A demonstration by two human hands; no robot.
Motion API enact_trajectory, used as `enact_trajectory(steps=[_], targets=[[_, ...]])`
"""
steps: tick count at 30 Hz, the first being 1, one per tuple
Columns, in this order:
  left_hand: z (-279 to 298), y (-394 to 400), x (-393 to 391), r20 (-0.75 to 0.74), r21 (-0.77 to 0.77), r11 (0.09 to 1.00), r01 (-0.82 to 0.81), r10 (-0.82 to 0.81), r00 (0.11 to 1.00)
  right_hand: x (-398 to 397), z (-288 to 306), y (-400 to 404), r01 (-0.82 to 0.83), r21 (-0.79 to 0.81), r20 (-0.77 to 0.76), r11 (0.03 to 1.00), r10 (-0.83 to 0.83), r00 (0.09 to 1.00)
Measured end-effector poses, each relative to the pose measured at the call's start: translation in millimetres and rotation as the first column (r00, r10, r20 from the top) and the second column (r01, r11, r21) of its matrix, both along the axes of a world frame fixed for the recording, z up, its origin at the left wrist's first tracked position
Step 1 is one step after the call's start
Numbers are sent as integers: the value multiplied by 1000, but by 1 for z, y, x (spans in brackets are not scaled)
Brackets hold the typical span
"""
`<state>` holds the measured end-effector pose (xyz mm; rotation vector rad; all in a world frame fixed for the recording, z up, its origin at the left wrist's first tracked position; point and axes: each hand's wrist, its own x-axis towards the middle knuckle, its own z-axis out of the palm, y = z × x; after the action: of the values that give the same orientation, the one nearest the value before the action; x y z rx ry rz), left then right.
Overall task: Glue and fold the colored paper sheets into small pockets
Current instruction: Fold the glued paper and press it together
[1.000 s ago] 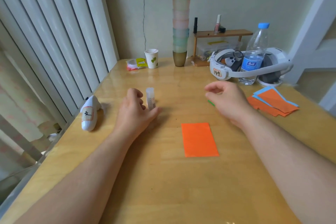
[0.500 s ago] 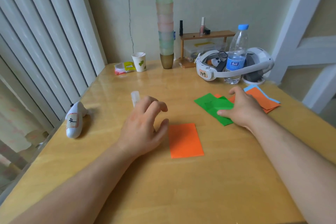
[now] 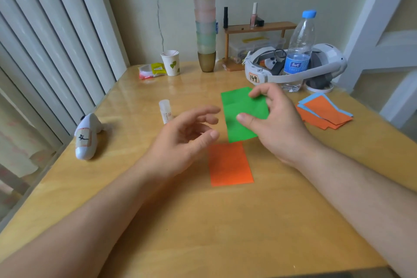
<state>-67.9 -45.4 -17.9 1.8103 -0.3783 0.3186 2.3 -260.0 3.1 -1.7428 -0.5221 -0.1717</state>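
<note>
I see the green paper sheet (image 3: pixel 242 115) pinched in my right hand (image 3: pixel 276 124), thumb on its near face and fingers curled over its far edge, its lower end just above the orange folded paper (image 3: pixel 230 165) that lies flat on the wooden table (image 3: pixel 203 221). My left hand (image 3: pixel 180 140) hovers beside the sheet, fingers loosely spread, holding nothing. The glue stick (image 3: pixel 165 110) stands upright just beyond it. A stack of orange and blue sheets (image 3: pixel 325 114) lies well to the right.
</note>
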Motion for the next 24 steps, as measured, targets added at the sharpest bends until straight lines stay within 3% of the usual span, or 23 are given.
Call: enact_trajectory(steps=[2,4,7,12,14,17,21,24], targets=[[2,-5,-3,-78,-110,989,98,-106,991,-7,-4,2,-51,-51,12,997,52,999],[1,-9,-3,-120,-129,989,77,-93,988,-14,-7,0,-74,-71,14,995,75,997],[0,-11,-2,-195,-168,985,45,-78,978,-19,-9,-2,-187,26,-120,982,189,975],[-4,-13,2,-298,-228,972,52,-121,947,-17,-14,-1,-292,171,-202,941,324,924],[-6,-11,5,-140,-24,1000,-17,13,990,-15,-14,1,-279,276,-262,920,352,899],[-8,-7,9,162,263,951,-160,120,980,-11,-8,-2,-334,418,-332,845,484,810],[-1,-6,6,267,323,904,-281,198,943,2,-4,-17,-533,256,-313,806,591,744],[-2,-3,10,245,287,928,-236,167,955,10,-5,-26,-535,183,-292,825,565,772]])
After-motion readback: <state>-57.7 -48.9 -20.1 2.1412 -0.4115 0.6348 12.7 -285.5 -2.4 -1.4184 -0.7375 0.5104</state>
